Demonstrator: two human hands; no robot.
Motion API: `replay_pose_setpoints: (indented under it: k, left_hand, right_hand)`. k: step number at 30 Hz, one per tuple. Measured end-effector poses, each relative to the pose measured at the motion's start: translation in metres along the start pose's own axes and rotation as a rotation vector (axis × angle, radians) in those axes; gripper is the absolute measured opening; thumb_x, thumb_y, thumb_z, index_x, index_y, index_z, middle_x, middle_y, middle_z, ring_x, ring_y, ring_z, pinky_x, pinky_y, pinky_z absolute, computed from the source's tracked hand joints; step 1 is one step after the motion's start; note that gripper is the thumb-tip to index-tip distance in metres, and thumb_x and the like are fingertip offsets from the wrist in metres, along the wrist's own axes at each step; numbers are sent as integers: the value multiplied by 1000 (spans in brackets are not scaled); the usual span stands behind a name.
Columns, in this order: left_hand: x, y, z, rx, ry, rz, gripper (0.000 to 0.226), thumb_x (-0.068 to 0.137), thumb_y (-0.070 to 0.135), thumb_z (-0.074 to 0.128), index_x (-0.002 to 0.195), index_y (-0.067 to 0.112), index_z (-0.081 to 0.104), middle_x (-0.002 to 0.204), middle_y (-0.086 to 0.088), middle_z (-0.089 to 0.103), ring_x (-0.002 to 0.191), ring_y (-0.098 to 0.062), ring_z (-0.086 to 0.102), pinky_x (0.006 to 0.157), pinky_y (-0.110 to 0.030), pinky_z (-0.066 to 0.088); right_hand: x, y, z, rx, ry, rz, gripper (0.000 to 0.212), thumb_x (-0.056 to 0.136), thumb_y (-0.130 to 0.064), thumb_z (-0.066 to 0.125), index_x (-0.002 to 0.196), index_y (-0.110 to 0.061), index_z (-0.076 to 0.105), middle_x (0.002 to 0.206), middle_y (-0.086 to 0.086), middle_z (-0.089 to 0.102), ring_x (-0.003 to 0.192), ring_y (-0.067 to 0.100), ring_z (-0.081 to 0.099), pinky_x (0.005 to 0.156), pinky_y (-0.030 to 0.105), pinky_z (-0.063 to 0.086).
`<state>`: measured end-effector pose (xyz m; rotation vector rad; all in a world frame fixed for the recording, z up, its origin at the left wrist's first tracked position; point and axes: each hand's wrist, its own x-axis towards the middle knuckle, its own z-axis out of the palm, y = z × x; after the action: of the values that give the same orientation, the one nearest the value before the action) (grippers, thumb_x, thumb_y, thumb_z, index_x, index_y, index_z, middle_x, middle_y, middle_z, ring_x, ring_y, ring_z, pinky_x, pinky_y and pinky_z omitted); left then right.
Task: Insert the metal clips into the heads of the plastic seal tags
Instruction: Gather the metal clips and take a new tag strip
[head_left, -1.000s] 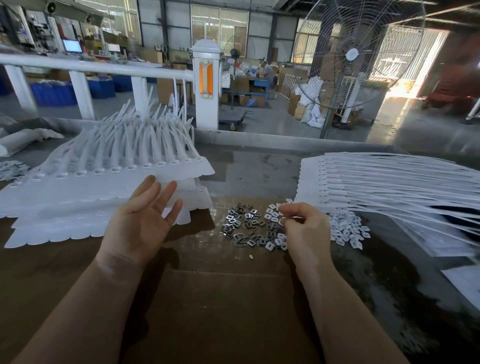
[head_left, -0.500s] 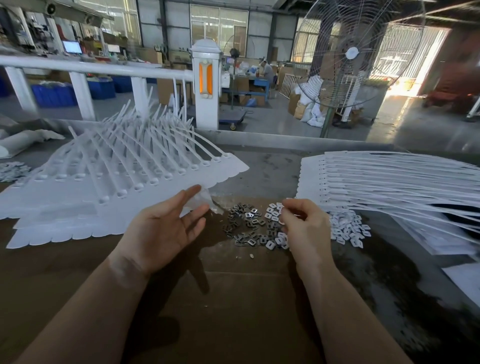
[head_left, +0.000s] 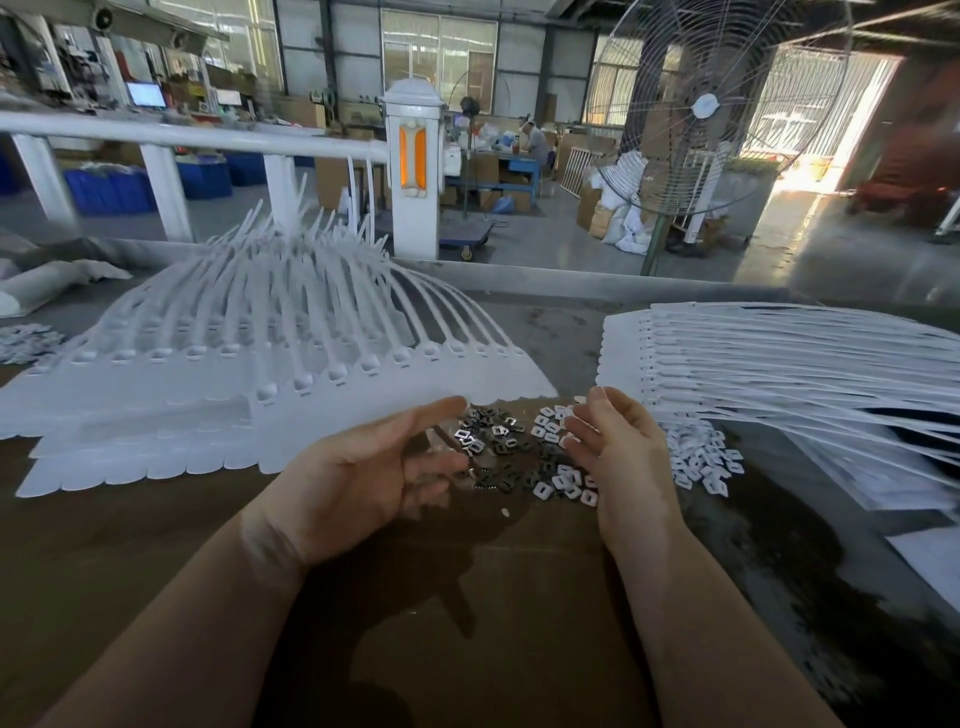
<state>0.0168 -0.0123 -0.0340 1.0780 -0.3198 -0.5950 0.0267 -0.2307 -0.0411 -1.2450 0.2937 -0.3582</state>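
Many small metal clips (head_left: 498, 441) lie in a loose pile on the brown table (head_left: 156, 545), between the two hands and just past the fingertips. The left hand (head_left: 363, 467) is palm up with its fingers spread and loose. Its thumb reaches to the near edge of a white sheet of seal tags (head_left: 291, 364), but I cannot tell if it touches. The right hand (head_left: 618, 457) is beside the pile, fingers bent inward. I cannot tell if it pinches a clip. More seal tags (head_left: 779, 364) lie stacked to the right, with small white pieces (head_left: 701, 462) next to them.
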Motion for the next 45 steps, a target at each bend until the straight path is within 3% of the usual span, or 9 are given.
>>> replay_pose_setpoints:
  k: [3,7,14,17,21,26,31,41,45]
  left_hand:
    - [0,-4,4,77,-103,-36,79,59,45,83,127,15,59,99,-8,67,95,-23,63,78,-28,50]
    - [0,-5,5,150,-108,-27,71,61,47,81,123,16,63,105,-1,69,96,-17,66,80,-25,52]
    - [1,-6,8,192,32,75,64,59,40,80,118,21,66,104,-11,69,100,-24,64,82,-29,53]
    - [3,-5,6,128,173,203,63,70,33,68,131,39,51,107,-12,66,97,-28,63,82,-36,51]
    - [6,-6,3,56,322,369,70,74,30,62,131,59,33,103,2,72,91,-24,67,76,-32,54]
    - [8,-6,-4,-24,580,451,81,69,29,74,136,46,33,121,2,58,96,-19,67,81,-34,52]
    - [9,-7,-12,-72,754,406,41,91,21,57,132,18,48,122,-6,58,106,-24,61,77,-31,53]
    - [15,-11,-13,134,583,388,27,90,10,56,113,22,61,100,-2,72,90,-19,70,62,-27,57]
    - [16,-13,-14,167,557,393,27,89,7,56,109,24,60,99,-1,72,90,-20,69,66,-29,59]
  right_hand:
    - [2,-1,-3,44,20,33,33,89,-33,62,119,-21,54,98,0,65,88,14,64,77,28,52]
    - [2,-6,-6,108,57,99,5,88,-24,65,90,-21,61,83,0,71,78,15,69,53,20,54]
    - [-2,-13,-10,126,18,67,17,87,-6,63,101,-16,67,90,6,73,78,20,71,63,32,59]
    - [-2,-16,-14,152,48,47,22,86,-4,63,103,-17,68,90,7,73,73,18,72,55,28,57]
    - [-3,-16,-14,96,42,-22,25,84,-3,64,89,-27,70,93,2,74,84,20,71,77,42,58]
    - [-4,-18,-12,50,66,-104,29,86,-2,62,102,-25,69,95,-2,73,90,19,70,87,45,54]
    - [-3,-21,-15,25,98,-168,32,87,0,60,108,-22,69,96,-4,73,91,16,69,89,40,54]
    - [2,-27,-29,59,315,-171,32,81,3,64,82,-28,66,96,1,68,98,21,64,96,41,49]
    - [1,-25,-30,-38,321,-184,27,82,-1,64,87,-28,64,98,1,66,99,21,62,96,41,49]
